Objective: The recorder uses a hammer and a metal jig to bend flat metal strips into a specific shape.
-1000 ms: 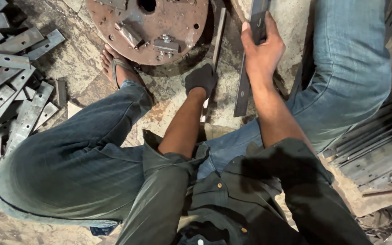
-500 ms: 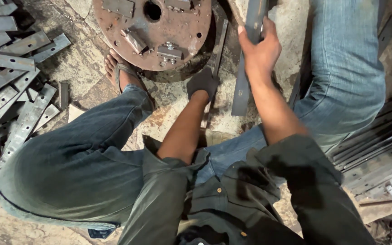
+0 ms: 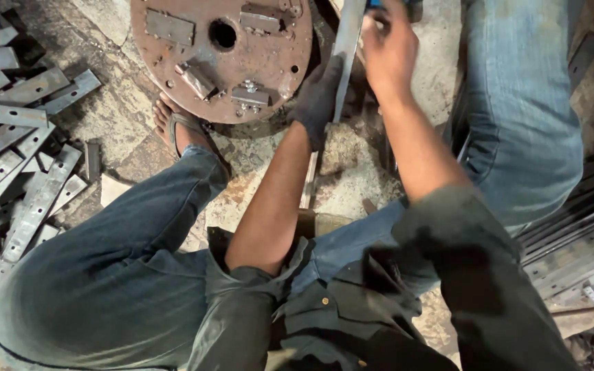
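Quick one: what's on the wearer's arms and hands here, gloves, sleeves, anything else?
The left hand wears a dark, worn fabric glove covering the fingers. The right hand is bare, no glove. Both forearms are bare; the dark grey-green shirt sleeves are rolled up to about the elbow, the fabric creased and stained. No watch, band or marking shows on either wrist.

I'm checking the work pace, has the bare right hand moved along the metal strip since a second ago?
Yes. The right hand has slid up the metal strip, away from the body, now level with the rusty round plate instead of below its edge.
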